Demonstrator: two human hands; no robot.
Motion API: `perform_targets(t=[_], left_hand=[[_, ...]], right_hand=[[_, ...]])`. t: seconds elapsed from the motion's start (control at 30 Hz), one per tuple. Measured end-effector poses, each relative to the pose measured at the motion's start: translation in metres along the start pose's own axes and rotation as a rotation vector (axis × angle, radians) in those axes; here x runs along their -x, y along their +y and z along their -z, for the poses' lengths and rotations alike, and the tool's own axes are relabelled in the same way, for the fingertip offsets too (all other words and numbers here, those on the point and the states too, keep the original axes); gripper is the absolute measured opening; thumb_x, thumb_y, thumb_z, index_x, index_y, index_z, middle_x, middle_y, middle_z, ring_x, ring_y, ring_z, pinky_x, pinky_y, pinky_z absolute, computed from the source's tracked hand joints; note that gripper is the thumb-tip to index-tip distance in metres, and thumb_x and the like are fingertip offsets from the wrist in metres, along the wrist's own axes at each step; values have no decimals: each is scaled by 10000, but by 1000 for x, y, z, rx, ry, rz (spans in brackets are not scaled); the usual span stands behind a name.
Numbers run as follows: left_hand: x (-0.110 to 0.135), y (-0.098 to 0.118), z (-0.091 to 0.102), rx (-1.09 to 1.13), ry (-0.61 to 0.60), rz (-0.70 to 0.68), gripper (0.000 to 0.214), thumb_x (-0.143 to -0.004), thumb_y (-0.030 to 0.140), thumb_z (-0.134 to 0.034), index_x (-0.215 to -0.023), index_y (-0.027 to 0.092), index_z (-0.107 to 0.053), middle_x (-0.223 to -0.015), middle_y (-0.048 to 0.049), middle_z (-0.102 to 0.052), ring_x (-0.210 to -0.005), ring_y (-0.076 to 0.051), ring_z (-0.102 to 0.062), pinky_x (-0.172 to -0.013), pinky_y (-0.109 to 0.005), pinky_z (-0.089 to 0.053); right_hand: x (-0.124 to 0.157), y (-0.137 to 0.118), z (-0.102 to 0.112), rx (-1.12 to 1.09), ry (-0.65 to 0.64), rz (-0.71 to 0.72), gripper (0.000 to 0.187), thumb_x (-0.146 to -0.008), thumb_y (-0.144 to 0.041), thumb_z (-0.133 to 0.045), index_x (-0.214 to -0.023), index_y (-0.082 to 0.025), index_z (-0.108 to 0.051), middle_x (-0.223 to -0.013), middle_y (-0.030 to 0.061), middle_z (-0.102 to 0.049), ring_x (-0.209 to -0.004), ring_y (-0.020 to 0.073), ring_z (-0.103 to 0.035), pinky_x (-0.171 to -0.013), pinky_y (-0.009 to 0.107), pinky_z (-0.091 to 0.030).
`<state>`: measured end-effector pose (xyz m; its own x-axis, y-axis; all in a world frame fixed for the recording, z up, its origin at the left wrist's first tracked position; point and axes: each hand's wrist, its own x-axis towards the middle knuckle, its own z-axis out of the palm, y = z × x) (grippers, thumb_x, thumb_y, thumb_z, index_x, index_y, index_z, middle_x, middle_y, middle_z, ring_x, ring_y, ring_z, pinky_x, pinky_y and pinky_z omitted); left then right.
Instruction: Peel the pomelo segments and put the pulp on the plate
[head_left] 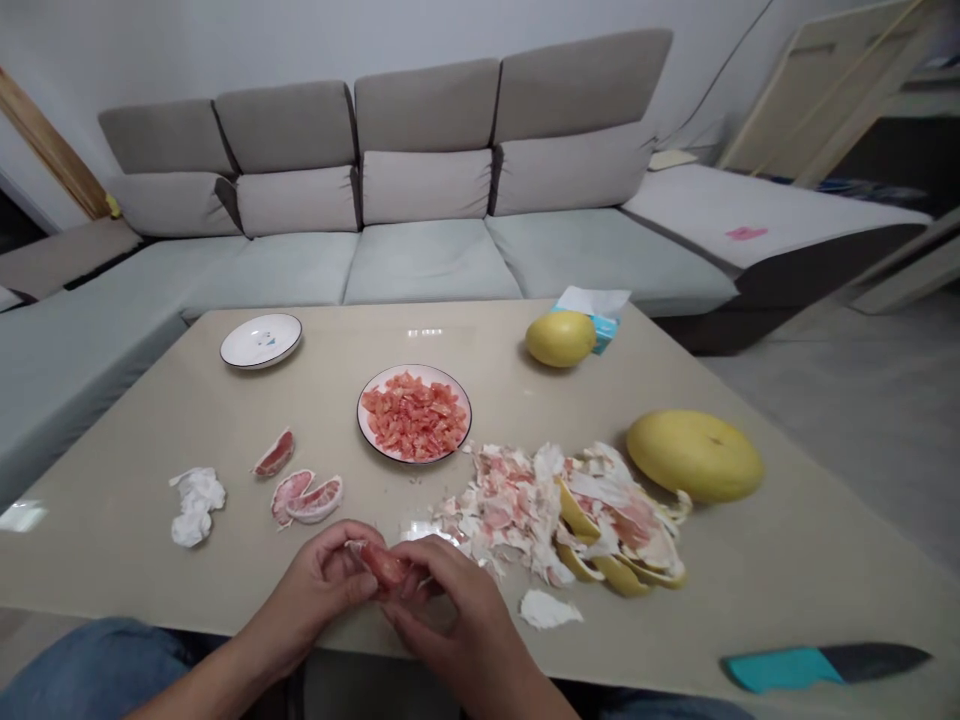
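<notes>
One fruit piece (384,566) is pinched between the left hand (328,582) and the right hand (459,598), near the table's (510,395) front edge. Its long axis runs hand to hand; the plate (440,378) lies beyond.

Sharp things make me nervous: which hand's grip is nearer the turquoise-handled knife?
The right. The right grip is well left of the turquoise-handled knife; the left grip is even farther left, beyond the right one.
</notes>
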<state>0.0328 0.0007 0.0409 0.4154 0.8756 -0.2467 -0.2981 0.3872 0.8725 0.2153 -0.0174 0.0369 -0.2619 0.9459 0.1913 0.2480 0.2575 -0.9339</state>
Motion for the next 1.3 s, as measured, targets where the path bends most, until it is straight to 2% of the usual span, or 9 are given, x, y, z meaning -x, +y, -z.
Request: perform_targets(t=[0.2, 0.27, 0.47, 0.6, 0.7, 0.87, 1.03, 1.17, 1.3], left_hand=[[1, 2, -5, 336, -48, 245, 194, -777, 263, -741, -834, 153, -592, -772, 6, -534, -659, -82, -574, -660, -210, -494], [2, 0, -5, 349, -51, 262, 195, -777, 258, -742, -836, 154, -588, -780, 5, -539, -659, -79, -576, -652, -202, -493], [1, -1, -6, -95, 16, 14, 206, -758, 241, -755, -915, 177, -638, -832, -20, -635, -785, -138, -596, -728, -235, -478], [2, 1, -3, -373, 55, -138, 195, -735, 219, -767, -904, 218, -668, -898, -7, -607, -835, -142, -581, -721, -212, -459], [6, 3, -1, -544, 51, -185, 168, -758, 207, -742, -912, 225, -677, -941, -21, -580, -876, -150, -564, -725, -207, -454], [9, 6, -1, -610, 22, -213, 136, -799, 225, -700, -932, 231, -675, -960, -39, -574, -922, -167, -565, -768, -231, -469], [8, 8, 0, -711, 27, -291, 111, -821, 223, -676, -931, 234, -680, -937, -41, -590, -920, -170, -577, -785, -248, -468], [9, 11, 0, -856, 20, -351, 122, -835, 200, -653, -951, 232, -676, -932, -46, -612, -918, -174, -589, -820, -275, -463], [11, 15, -3, -934, 7, -348, 111, -845, 198, -626, -946, 215, -670, -919, -54, -599, -878, -177, -589, -778, -277, -470]], right_hand=[[-1, 0, 5, -166, 37, -76, 248, -785, -110, -610, -1003, -219, -662, -859, 23, -664, -683, 126, -624, -618, 217, -510], [-2, 0, 6, -172, 39, -89, 224, -801, -119, -602, -986, -224, -672, -852, 20, -667, -692, 127, -627, -621, 218, -509], [-3, -2, 7, -151, 46, -95, 272, -727, -190, -738, -991, -198, -670, -885, 41, -654, -723, 153, -623, -612, 236, -513], [-3, -1, 7, -123, 46, -28, 228, -744, -265, -761, -951, -202, -687, -909, 53, -649, -763, 163, -612, -629, 246, -507], [-3, 0, 7, -112, 60, 19, 158, -762, -241, -751, -908, -209, -700, -854, 40, -654, -755, 158, -610, -636, 244, -495], [-2, -1, 6, -110, 56, 30, 102, -799, -154, -692, -884, -209, -699, -834, 34, -660, -738, 148, -613, -655, 242, -495], [-1, -1, 5, -74, 48, 57, 92, -801, -170, -693, -886, -205, -686, -843, 42, -668, -768, 161, -618, -666, 252, -502], [-2, 0, 7, 12, 114, 139, 156, -789, -172, -702, -938, -209, -680, -868, 48, -683, -795, 176, -629, -698, 275, -504], [-3, -3, 9, 84, 130, 225, 144, -814, -129, -637, -910, -221, -693, -843, 40, -696, -802, 175, -638, -708, 280, -500]])
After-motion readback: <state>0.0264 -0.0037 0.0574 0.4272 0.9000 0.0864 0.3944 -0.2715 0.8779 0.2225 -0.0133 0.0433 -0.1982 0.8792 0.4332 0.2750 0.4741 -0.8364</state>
